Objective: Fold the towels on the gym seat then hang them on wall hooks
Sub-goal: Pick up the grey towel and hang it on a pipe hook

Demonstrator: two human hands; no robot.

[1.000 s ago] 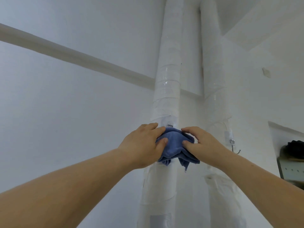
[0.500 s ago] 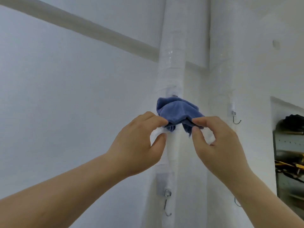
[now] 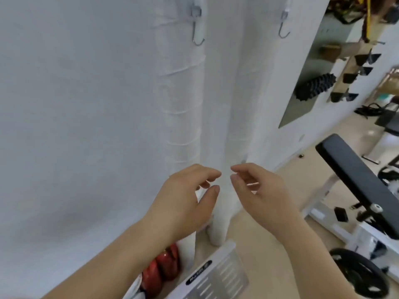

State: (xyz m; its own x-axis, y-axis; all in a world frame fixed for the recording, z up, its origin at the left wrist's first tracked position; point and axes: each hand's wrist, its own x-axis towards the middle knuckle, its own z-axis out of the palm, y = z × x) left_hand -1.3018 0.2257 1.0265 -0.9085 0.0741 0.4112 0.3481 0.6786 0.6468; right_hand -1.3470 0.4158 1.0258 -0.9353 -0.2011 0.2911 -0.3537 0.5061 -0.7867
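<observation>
We are holding our left hand (image 3: pixel 183 197) and right hand (image 3: pixel 261 190) empty, fingers loosely curled, with the left hook (image 3: pixel 197 29) and right hook (image 3: pixel 284 24) hanging well above our fingertips and the gym seat (image 3: pixel 354 186) to their right.

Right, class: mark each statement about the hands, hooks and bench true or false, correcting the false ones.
1. The left hand and right hand hold nothing. True.
2. A blue towel hangs on a hook. False: the left hook and right hook are bare.
3. The black bench pad lies right of the hands. True.
4. The red objects rest on the bench pad. False: the red objects sit low beside the wall.
</observation>
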